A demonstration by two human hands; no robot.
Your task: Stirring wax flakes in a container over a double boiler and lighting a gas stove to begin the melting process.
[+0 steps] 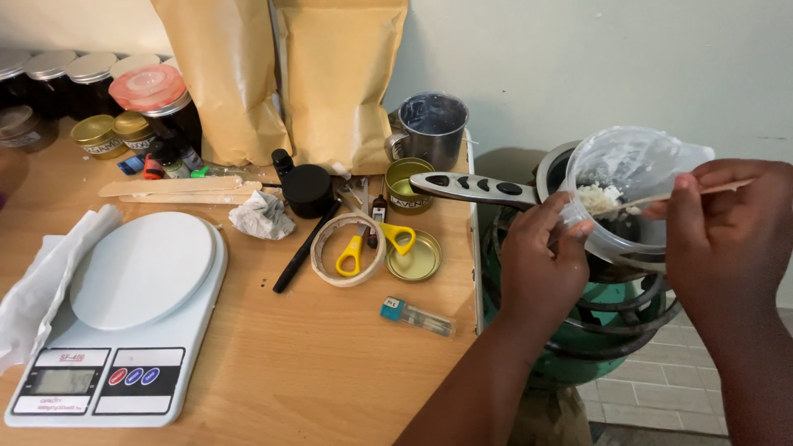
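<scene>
The fingers (578, 225) of the left hand (541, 264) curl around the near rim of a clear plastic container (632, 177), gripping it and holding it tilted over a pot (557, 169) that sits on a green gas burner (611, 318). The right hand (727, 239) pinches a thin wooden stick (661, 198) between closed fingers, its tip reaching into the container where a clump of white flakes (599, 198) clings to the inner wall. The pot's long metal handle (475, 188) juts left over the edge of the wooden surface (314, 355). On that surface, near the handle, stand a small open gold tin (407, 183) and a steel cup (431, 128). Further left lie yellow scissors (373, 244) inside a tape ring, a black marker (304, 248), and a white kitchen scale (124, 318). Two brown paper bags (330, 78) lean against the wall.
</scene>
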